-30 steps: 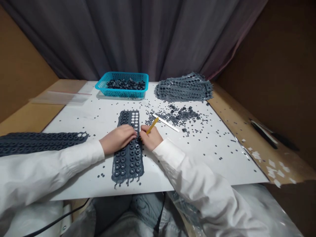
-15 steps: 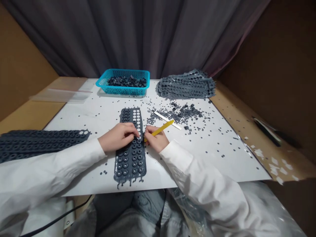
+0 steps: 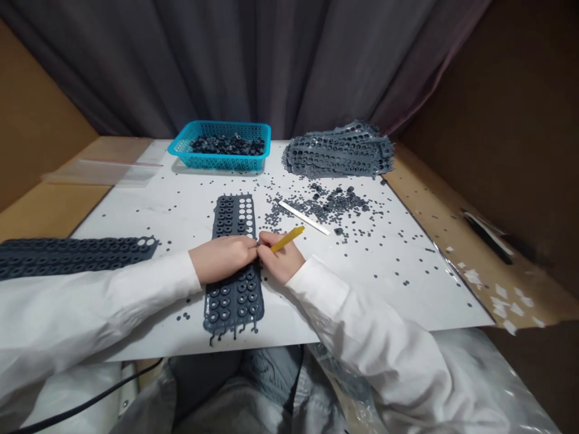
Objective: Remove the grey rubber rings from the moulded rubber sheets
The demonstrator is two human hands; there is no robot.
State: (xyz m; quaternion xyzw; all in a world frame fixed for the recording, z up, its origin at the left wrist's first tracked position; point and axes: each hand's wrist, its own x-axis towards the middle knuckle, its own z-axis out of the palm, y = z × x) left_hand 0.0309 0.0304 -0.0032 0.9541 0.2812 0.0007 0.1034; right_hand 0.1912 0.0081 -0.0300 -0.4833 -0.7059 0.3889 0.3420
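A dark grey sheet of moulded rubber rings [image 3: 234, 304] lies lengthwise before me, with round holes at its far right part where rings are gone. Across its middle rests my left hand [image 3: 226, 258], fingers closed at the sheet's right edge; what they pinch, if anything, is hidden. My right hand [image 3: 281, 258] is closed around a yellow pen-like tool [image 3: 289, 237], whose upper end points up and right. Both hands' fingertips meet just over the sheet's right edge, and the tool's lower end is hidden there.
A blue basket [image 3: 219, 161] of small dark parts stands at the back. Right of it lies a pile of holed sheets [image 3: 339, 150]. Scattered grey bits surround a white strip [image 3: 304, 217]. More ringed sheets [image 3: 72, 256] lie left; a black-handled tool [image 3: 488, 238] lies right.
My left hand has rolled over and its fingers have come right to meet my right hand. The yellow tool has shifted slightly left and down. The view has moved slightly.
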